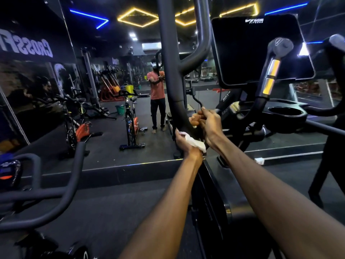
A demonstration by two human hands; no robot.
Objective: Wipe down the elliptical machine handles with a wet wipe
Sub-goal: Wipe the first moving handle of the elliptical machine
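White wipe: one crumpled wet wipe (195,143), pressed against the lower part of the black handle and held in the left hand.
Handle being wiped: one tall black moving handle (169,58) of the elliptical, rising from the hands to the top edge of the view, with a second tube branching off to the right higher up.
Left hand (184,142): grip clamped on the wet wipe, fingers wrapped round the handle from the left side.
Right hand (209,124): grip closed round the same handle just above the wipe, fingertips curled over a small dark lever or bracket (what exactly they pinch I cannot tell).
Arms: two bare forearms, reaching up from the bottom edge.
Console: one dark screen (261,51), unlit, right of the handle.
Fixed handles: two grey-tipped ones, one (272,70) with two shiny yellow bands in front of the console, the other (337,41) cut off at the right edge.
Cup holder: one round well (285,111) below the console.
Mirror wall: one, ahead, reflecting a person in a red shirt (157,86).
Spin bikes: two with orange parts, seen in the mirror (131,124), (78,128); one more handlebar (61,195) close at the lower left.
Ceiling lights: yellow diamond outlines and blue strips.
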